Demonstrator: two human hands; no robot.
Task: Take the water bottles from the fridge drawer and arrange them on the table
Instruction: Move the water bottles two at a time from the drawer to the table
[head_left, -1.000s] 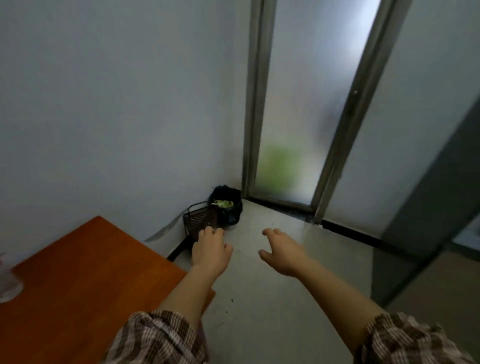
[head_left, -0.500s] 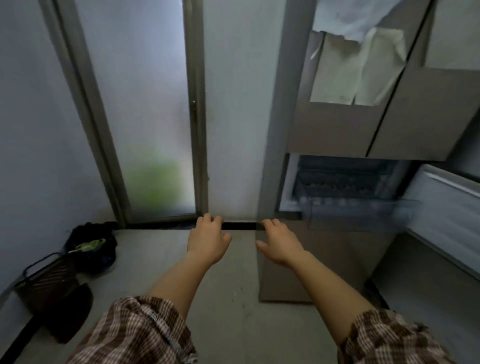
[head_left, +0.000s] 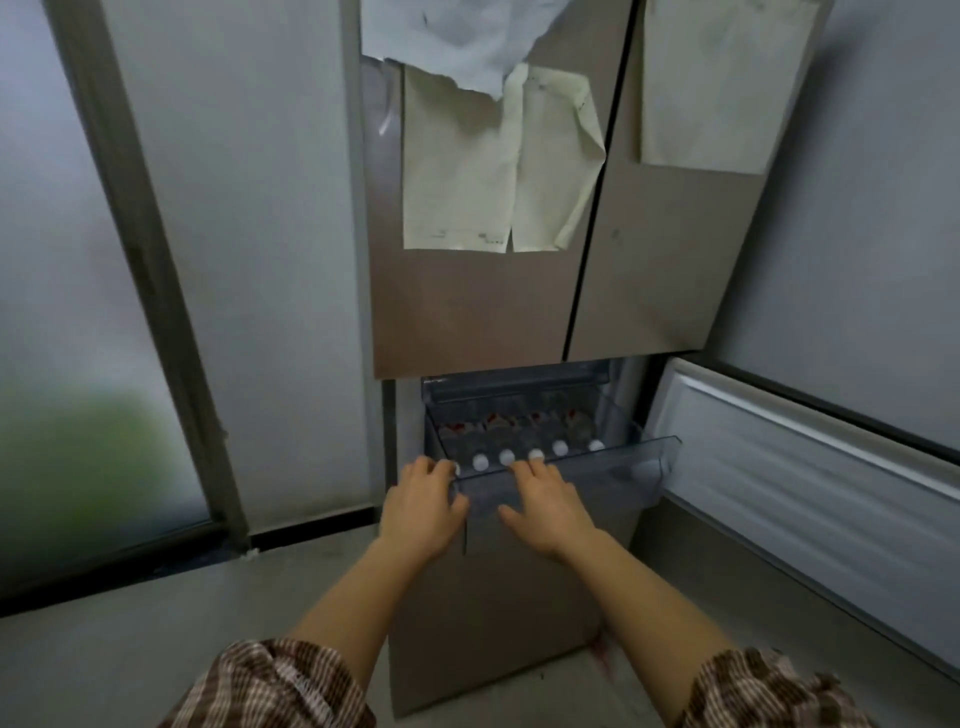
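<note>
A clear plastic fridge drawer (head_left: 644, 457) is pulled out below the fridge's two upper doors. Inside it lie several water bottles (head_left: 561, 448) in a row, white caps toward me, red labels further back. My left hand (head_left: 423, 506) hovers at the drawer's front left corner, its fingertips over the leftmost cap. My right hand (head_left: 548, 506) reaches over the drawer's front edge, fingertips at a cap near the middle of the row. Both hands have fingers spread and hold nothing. The table is out of view.
The lower fridge door (head_left: 810, 467) stands open to the right of the drawer. Paper sheets (head_left: 498, 161) hang on the upper doors. A frosted glass sliding door (head_left: 78, 312) fills the left. Grey floor (head_left: 156, 639) lies below.
The view has swung right from the table corner and sliding door to the fridge. Both hands have moved forward and now reach the open drawer's front edge.
</note>
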